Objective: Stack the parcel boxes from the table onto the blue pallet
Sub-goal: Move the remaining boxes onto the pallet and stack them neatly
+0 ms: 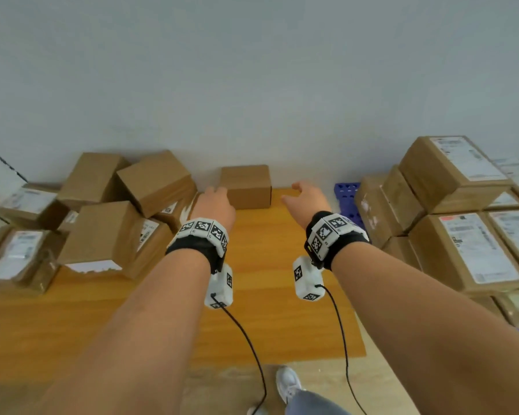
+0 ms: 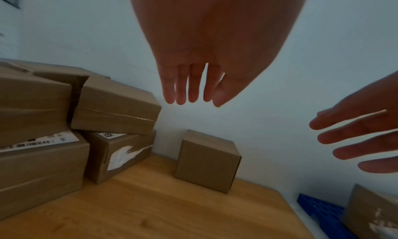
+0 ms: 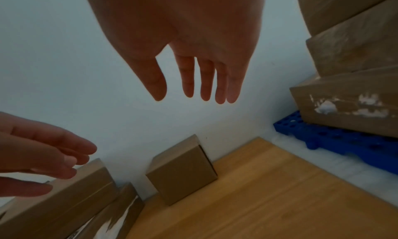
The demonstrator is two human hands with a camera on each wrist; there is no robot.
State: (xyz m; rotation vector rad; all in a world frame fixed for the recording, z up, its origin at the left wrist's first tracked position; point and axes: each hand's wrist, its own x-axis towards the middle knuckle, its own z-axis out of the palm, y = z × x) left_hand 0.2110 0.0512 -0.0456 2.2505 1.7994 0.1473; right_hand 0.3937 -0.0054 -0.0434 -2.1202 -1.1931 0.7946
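Your left hand [image 1: 217,207] and right hand [image 1: 309,199] reach out wide open, fingers straight and holding nothing, on either side of a small plain parcel box [image 1: 246,186] standing against the wall on the wooden surface [image 1: 270,295]. Piled boxes [image 1: 102,232] crowd the left; the blue pallet [image 1: 346,193], already loaded with stacked boxes [image 1: 462,235], lies to the right.

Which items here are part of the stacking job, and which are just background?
Part of the job:
- small plain box by the wall
- piled boxes on the table
- blue pallet
- stacked boxes on the pallet
- left hand and right hand, both open, holding nothing

Just there:
- wall
- wrist camera cables
- shoe
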